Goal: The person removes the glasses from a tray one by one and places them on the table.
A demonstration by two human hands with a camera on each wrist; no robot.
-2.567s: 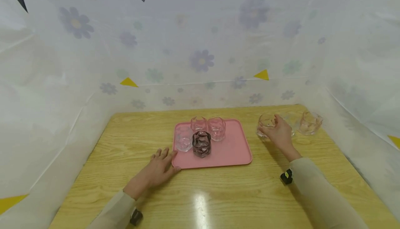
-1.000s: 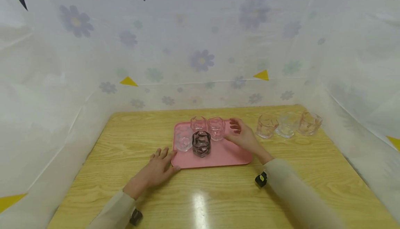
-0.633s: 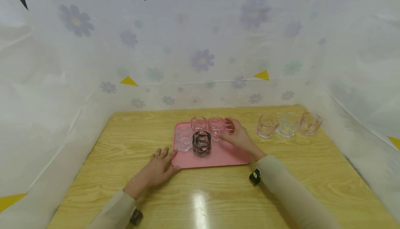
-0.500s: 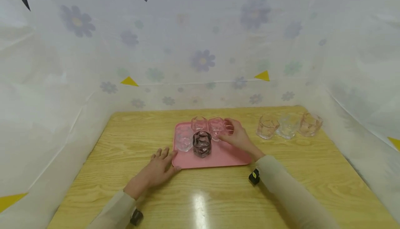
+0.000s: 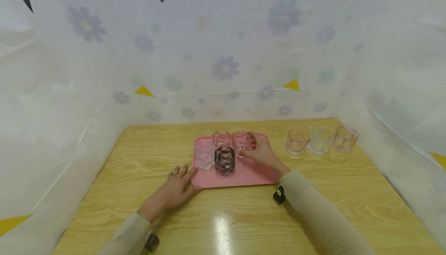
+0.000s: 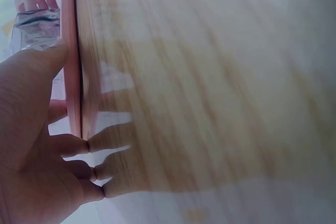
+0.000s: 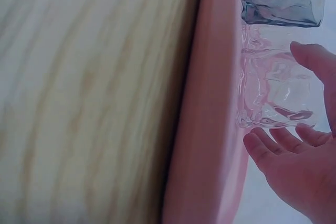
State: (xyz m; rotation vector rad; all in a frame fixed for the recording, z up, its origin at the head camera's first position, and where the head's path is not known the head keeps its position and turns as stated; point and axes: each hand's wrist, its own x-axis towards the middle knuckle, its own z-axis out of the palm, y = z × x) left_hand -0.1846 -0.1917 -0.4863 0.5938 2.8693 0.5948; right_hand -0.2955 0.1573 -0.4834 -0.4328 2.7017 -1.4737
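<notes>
On the pink tray (image 5: pixel 258 175) stand a dark smoky glass (image 5: pixel 225 166), a clear glass (image 5: pixel 204 158) at the left and two pinkish glasses behind. My right hand (image 5: pixel 261 152) holds the right-hand pinkish glass (image 5: pixel 240 139) by its sides, thumb in front and fingers behind. In the right wrist view this pinkish glass (image 7: pixel 275 87) sits between thumb and fingertips, beside the smoky glass (image 7: pixel 283 1). My left hand (image 5: pixel 175 189) lies spread at the tray's near left corner. The left wrist view shows its thumb (image 6: pixel 55 56) on the tray's rim, other fingers on the table.
Three more glasses stand at the table's back right: a peach-tinted one (image 5: pixel 297 142), a clear one (image 5: pixel 318 142) and another peach-tinted one (image 5: pixel 344 139). The other pinkish glass (image 5: pixel 221 137) is at the tray's back. White flowered sheeting (image 5: pixel 174 53) surrounds the wooden table (image 5: pixel 139 146).
My right hand has left the peach-tinted glass at the right, come left over the tray, and closed in on the pinkish glass. The left hand has stayed put.
</notes>
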